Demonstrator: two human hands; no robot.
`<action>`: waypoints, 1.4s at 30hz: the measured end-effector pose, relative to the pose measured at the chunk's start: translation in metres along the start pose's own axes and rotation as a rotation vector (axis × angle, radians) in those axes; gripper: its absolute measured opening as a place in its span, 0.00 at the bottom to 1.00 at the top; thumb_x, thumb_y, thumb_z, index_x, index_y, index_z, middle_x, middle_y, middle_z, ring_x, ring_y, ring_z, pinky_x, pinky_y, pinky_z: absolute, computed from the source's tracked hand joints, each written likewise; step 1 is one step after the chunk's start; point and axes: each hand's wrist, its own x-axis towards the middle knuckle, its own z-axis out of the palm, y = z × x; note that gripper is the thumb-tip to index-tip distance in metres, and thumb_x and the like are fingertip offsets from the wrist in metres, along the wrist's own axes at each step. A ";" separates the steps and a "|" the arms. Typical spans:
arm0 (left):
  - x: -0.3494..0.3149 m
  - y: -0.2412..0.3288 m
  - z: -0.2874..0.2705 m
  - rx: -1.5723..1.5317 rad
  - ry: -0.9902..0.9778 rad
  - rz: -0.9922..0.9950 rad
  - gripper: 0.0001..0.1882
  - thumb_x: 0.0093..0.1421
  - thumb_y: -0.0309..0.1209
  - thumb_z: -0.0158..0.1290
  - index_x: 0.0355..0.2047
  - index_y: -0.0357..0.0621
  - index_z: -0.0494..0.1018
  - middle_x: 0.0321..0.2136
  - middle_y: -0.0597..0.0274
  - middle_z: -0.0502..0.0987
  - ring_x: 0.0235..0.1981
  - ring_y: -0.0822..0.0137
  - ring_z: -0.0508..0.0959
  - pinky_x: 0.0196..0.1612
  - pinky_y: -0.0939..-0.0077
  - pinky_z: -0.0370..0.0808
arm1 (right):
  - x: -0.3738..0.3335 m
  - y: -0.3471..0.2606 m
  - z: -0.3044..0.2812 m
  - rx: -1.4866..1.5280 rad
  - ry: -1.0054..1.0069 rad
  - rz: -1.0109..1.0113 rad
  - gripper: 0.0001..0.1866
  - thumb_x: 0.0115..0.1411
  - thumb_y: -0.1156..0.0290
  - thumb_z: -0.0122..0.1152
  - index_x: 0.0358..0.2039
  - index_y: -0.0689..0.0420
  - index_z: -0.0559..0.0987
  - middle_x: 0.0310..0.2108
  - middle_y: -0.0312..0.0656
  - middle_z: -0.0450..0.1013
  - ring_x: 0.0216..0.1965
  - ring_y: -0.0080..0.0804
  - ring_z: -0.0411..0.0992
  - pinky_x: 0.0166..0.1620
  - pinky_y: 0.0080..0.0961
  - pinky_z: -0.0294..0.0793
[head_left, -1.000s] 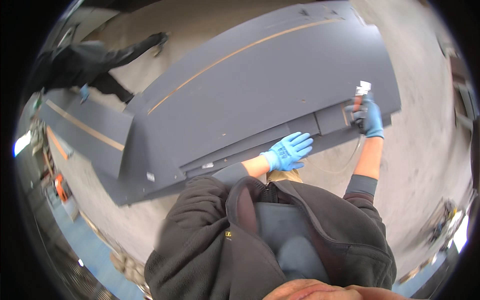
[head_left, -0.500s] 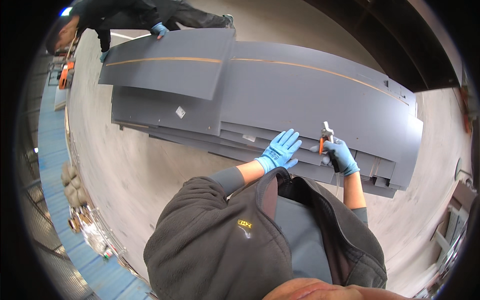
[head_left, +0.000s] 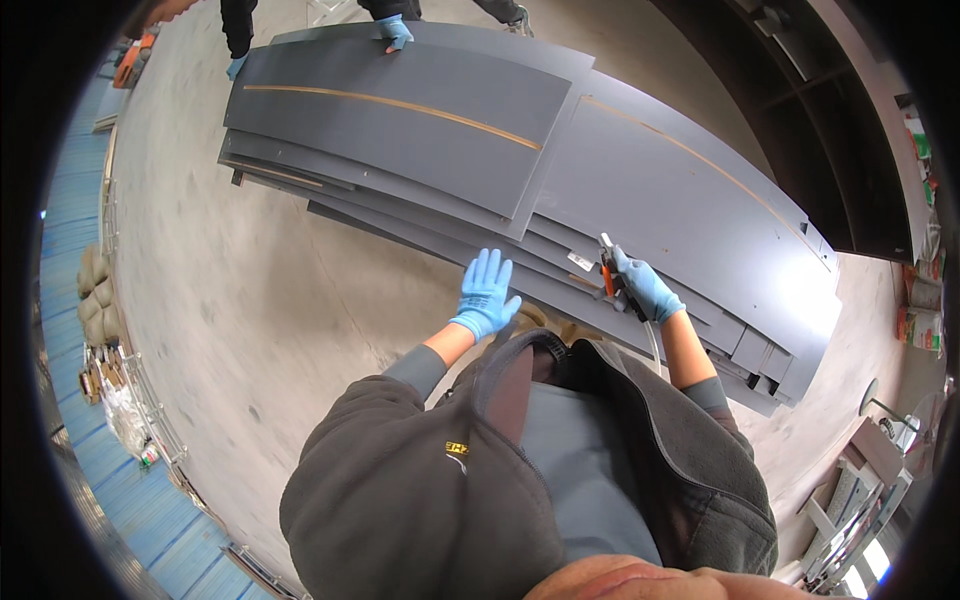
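Observation:
My left hand [head_left: 487, 297], in a blue glove, is open with its fingers stretched out at the near edge of a stack of grey panels; whether it touches them I cannot tell. In my gloved right hand [head_left: 648, 287] is an air blow gun [head_left: 609, 272] with a metal nozzle, an orange trigger and a clear hose [head_left: 655, 345]. It is held above the near side of the stack. A grey panel [head_left: 400, 135] with a tan strip lies on the left part; another grey panel [head_left: 660, 200] is on the right. A small white label [head_left: 580, 262] shows between my hands.
At the far left, a co-worker's blue-gloved hands [head_left: 396, 34] hold the upper panel's edges. A dark shelf-like unit [head_left: 820, 130] stands at the far right. Sacks [head_left: 98, 300] lie along the left side, and metal frames [head_left: 850, 510] at the lower right.
The co-worker's upper left panel has come nearer to me over the stack, covering a white label. My view has shifted right-to-left across the stack, and my left hand is farther left along its edge.

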 end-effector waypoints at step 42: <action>0.285 -0.103 -0.048 0.216 -0.133 0.695 0.50 0.67 0.63 0.49 0.77 0.41 0.54 0.79 0.47 0.49 0.81 0.47 0.44 0.80 0.46 0.38 | 0.090 -0.099 0.118 0.143 0.372 0.495 0.32 0.74 0.38 0.42 0.35 0.57 0.77 0.24 0.45 0.79 0.14 0.26 0.69 0.18 0.27 0.64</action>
